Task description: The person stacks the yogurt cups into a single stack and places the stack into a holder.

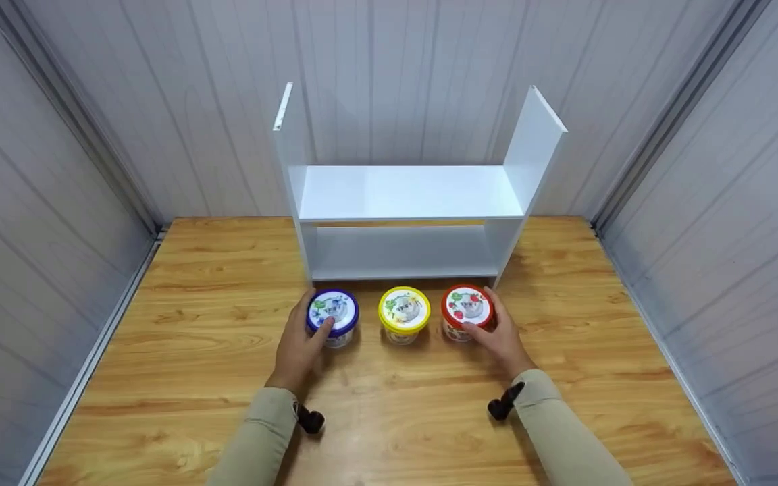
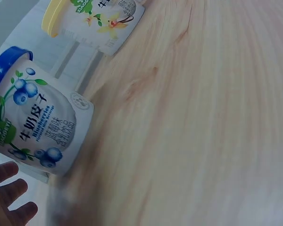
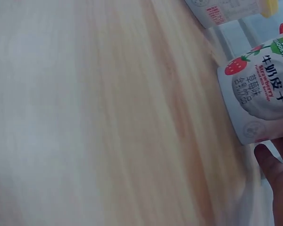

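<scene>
Hands hold the outer tubs, yellow-lidded tub between.

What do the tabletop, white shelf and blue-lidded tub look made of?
Tabletop: wood or laminate, slightly glossy; streaky grain.
White shelf: probably coated board, smooth; thin, straight panels.
Blue-lidded tub: lid likely plastic, shiny highlights; printed body plastic or card, unclear.

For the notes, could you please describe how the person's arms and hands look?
The left hand and right hand are gloveless. The left sleeve and right sleeve are long and beige. A black device juts from the left sleeve's end, a matching one from the right.
</scene>
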`<act>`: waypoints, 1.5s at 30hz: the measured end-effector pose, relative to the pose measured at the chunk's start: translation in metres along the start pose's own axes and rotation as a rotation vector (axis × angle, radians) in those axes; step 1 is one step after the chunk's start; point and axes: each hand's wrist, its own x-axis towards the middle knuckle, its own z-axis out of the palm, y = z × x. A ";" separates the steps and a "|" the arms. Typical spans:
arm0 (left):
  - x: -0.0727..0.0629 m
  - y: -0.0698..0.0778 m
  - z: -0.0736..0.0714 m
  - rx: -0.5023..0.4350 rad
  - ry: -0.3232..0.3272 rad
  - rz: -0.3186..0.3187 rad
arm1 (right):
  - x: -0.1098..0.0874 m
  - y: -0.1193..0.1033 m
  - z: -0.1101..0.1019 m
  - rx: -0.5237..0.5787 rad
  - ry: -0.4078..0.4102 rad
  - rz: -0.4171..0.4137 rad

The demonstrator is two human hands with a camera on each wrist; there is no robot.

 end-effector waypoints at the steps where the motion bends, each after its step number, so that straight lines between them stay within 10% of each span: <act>1: 0.000 -0.001 0.001 -0.020 0.007 -0.006 | 0.000 0.001 0.001 0.017 0.006 -0.006; 14: 0.001 -0.014 0.012 -0.191 0.045 -0.078 | -0.004 0.005 0.010 0.154 0.058 0.005; 45: -0.004 -0.021 0.014 -0.144 0.075 0.074 | -0.016 -0.020 0.024 0.183 0.177 -0.013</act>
